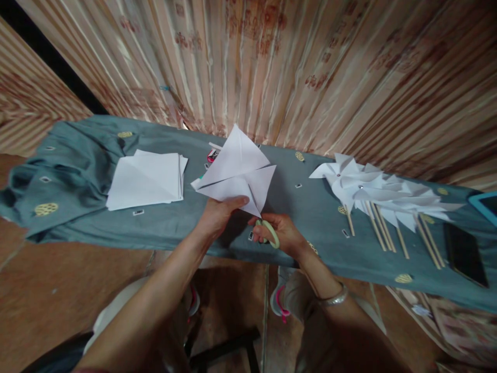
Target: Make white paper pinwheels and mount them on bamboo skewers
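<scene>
My left hand (219, 215) pinches a creased white paper sheet (238, 173) and holds it up above the grey-green cloth. My right hand (281, 235) grips scissors with pale green handles (268, 233); the blades sit at the sheet's lower right corner and are mostly hidden behind the paper. A stack of white paper sheets (147, 178) lies to the left of my hands. A row of finished white paper pinwheels on wooden sticks (382, 199) lies to the right.
A narrow table under a grey-green cloth (77, 171) runs across the view. A dark phone (465, 254) and a blue tablet corner (485, 204) sit at the far right. A small pink object (212, 154) lies behind the paper. Patterned curtain hangs behind.
</scene>
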### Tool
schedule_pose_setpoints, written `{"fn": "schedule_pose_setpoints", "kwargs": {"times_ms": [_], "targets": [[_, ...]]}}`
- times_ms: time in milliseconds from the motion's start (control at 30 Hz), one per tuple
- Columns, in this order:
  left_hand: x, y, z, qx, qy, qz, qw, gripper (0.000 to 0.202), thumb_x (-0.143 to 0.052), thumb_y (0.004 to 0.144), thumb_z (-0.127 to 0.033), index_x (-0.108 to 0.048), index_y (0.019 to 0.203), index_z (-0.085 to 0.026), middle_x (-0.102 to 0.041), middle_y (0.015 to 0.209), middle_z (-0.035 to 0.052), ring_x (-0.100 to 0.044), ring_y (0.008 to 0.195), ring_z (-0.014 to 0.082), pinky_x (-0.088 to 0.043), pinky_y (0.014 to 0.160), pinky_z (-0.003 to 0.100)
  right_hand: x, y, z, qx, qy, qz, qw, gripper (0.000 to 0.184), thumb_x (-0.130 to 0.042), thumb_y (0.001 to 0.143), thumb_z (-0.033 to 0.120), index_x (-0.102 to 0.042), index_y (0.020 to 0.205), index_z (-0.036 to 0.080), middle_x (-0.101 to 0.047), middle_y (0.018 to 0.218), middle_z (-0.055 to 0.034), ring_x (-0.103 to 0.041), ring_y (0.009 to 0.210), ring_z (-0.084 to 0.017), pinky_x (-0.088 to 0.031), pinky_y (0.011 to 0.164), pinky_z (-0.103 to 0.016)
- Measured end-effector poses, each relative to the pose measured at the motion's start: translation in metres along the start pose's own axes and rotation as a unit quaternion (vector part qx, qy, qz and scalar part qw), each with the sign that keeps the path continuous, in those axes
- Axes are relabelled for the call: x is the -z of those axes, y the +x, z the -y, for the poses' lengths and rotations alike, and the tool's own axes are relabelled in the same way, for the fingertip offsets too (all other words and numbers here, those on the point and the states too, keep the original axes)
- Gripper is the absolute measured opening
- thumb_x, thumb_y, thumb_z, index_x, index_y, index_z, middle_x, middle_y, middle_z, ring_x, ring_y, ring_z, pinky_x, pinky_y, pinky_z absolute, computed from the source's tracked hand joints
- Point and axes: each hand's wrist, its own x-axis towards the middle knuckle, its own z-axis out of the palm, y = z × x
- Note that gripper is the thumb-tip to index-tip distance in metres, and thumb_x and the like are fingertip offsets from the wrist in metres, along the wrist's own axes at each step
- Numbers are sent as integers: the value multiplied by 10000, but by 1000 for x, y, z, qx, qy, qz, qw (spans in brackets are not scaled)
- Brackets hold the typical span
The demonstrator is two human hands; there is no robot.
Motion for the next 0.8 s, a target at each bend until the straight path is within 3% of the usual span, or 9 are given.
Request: {"fn": "schedule_pose_setpoints", "kwargs": {"times_ms": [267,800], "targets": [[-3,-2,1,11,-6,2,1000,322,-802,482,-175,-648,764,-194,-659,691,-16,-588,623,160,-492,628,295,0,0,1,4,-13,-14,1000,479,-808,512,552,-681,754,158,-631,542,16,-519,480,-82,-391,467,-207],[-1,-1,0,7,-10,-4,1000,372,-795,486,-181,-645,826,-191,-675,751,-7,-607,662,174,-493,666,316,-1,3,-1,4,8,-15,1000,406,-847,491,461,-698,724,164,-602,499,34,-506,450,-79,-396,468,-216]]}}
